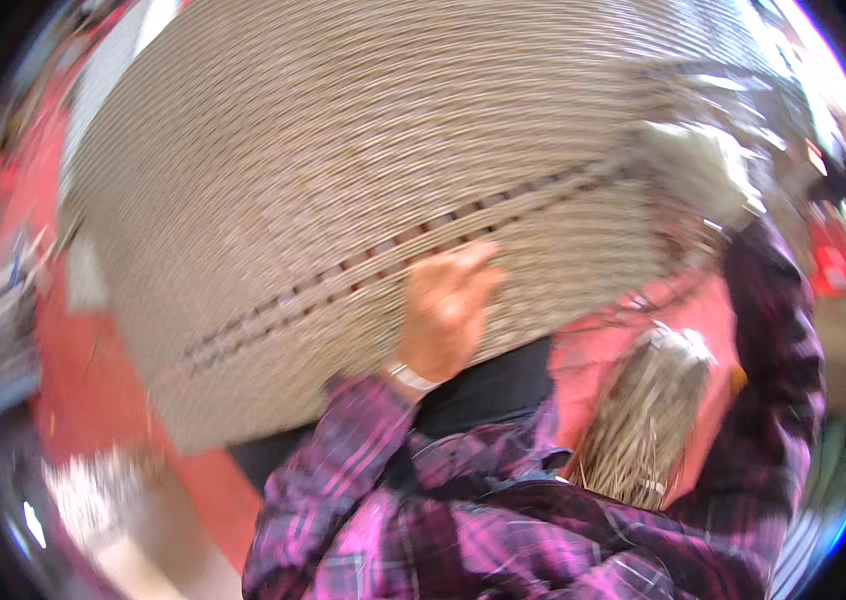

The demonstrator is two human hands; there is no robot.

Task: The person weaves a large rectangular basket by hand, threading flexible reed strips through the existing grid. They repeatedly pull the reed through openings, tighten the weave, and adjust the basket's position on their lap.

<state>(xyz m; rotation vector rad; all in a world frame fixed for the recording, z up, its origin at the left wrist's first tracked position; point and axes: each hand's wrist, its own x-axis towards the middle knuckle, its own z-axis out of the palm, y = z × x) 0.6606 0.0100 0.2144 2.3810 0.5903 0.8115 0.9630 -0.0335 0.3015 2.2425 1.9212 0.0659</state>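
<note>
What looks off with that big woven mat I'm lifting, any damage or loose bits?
The woven mat has a dark broken line of gaps running diagonally across it, just above the left hand. A loose bundle of straw fibres hangs below its right edge. Motion blur hides finer damage.

Bright daylight enters from two o'clock, with glare there; motion blur smears the whole view, and fisheye bending darkens toward the round rim.

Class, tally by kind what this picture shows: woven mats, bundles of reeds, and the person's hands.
Woven mat: 1
Bundle of reeds: 1
Hands, left hand and right hand, blurred at the mat's edge: 2
Total: 4
</note>
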